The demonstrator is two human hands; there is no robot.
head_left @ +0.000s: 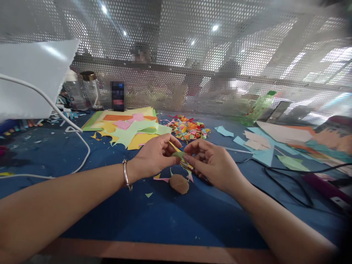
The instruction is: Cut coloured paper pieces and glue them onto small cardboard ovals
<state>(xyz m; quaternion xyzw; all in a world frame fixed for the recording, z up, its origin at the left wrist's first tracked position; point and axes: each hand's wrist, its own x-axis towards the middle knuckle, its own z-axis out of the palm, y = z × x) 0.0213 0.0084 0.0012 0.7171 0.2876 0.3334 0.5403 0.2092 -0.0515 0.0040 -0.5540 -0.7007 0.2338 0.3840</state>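
Observation:
Between the fingertips of both hands is a small piece of light green paper (179,155). My left hand (154,156), with a silver bangle at its wrist, pinches the piece from the left. From the right, my right hand (211,161) pinches it, its fingers curled. Just below them on the blue table lies a brown oval piece (179,184), with thin pink, green and yellow paper scraps around it. Something dark and slender lies partly hidden under my right hand. A green paper triangle (149,195) sits nearer the front.
Behind the hands are a heap of colourful paper scraps (188,127) and stacked coloured sheets (132,134). Blue and orange papers (286,139), a green bottle (258,108) and black cables (288,183) are at right. A white cord (79,139) crosses the left. A perforated screen (176,80) stands behind.

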